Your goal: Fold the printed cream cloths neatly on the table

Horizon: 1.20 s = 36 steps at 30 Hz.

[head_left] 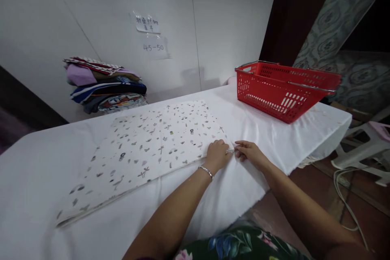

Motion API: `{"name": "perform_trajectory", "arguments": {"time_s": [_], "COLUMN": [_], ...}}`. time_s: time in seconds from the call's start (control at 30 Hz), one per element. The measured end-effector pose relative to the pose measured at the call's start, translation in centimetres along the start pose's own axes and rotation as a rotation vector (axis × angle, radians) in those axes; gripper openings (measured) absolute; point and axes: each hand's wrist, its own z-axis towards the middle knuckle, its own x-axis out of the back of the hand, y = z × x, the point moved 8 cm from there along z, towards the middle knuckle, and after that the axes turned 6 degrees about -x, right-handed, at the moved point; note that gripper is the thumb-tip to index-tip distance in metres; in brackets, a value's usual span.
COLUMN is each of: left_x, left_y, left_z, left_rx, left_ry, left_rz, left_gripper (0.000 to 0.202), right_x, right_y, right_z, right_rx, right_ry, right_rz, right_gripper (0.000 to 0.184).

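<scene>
A white cloth with small dark prints [152, 142] lies folded flat on the white-covered table [274, 130]. My left hand [217, 154], with a thin bracelet on the wrist, rests closed on the cloth's near right corner. My right hand [248, 151] sits just to the right of it, fingers pinched on the same corner edge of the cloth. The two hands almost touch.
A red plastic basket [283, 89] with metal handles stands at the table's far right. A stack of folded coloured clothes [105, 85] sits against the white wall at the back left. Paper notes [150, 34] hang on the wall. A white plastic stool [365, 146] and a cable are on the floor at right.
</scene>
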Motion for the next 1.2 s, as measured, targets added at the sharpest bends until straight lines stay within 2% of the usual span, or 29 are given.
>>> {"name": "perform_trajectory", "arguments": {"time_s": [0.23,0.43,0.53,0.7,0.83,0.93,1.07,1.2], "left_x": [-0.2,0.2,0.3,0.2,0.7,1.5,2.6,3.6], "left_y": [0.0,-0.6,-1.5,-2.4,-2.6,-2.4,-1.9,-0.5], "left_z": [0.3,0.5,0.5,0.7,0.7,0.6,0.6,0.7], "left_rx": [0.093,0.158,0.209,0.237,0.262,0.259,0.191,0.036], "left_ry": [-0.02,0.017,0.032,0.03,0.066,0.097,0.097,0.098], "left_rz": [-0.047,-0.109,-0.204,-0.333,-0.326,-0.284,-0.182,0.009], "left_gripper": [0.022,0.025,0.031,0.032,0.028,0.025,0.021,0.018], "right_x": [0.0,0.2,0.3,-0.9,-1.7,-2.4,-2.6,-2.4], "right_y": [0.1,0.0,0.4,1.0,0.1,-0.4,-0.4,0.2], "right_z": [-0.1,-0.4,-0.4,0.0,0.6,0.6,0.2,-0.2], "right_rx": [0.012,0.027,-0.024,-0.106,0.002,0.066,0.049,-0.07], "right_ry": [-0.034,0.003,0.021,-0.085,-0.039,-0.012,-0.025,-0.09], "right_rz": [0.128,0.089,-0.031,-0.294,-0.517,-0.605,-0.539,-0.11], "right_gripper": [0.025,0.024,0.018,0.014,0.013,0.015,0.017,0.021]}}
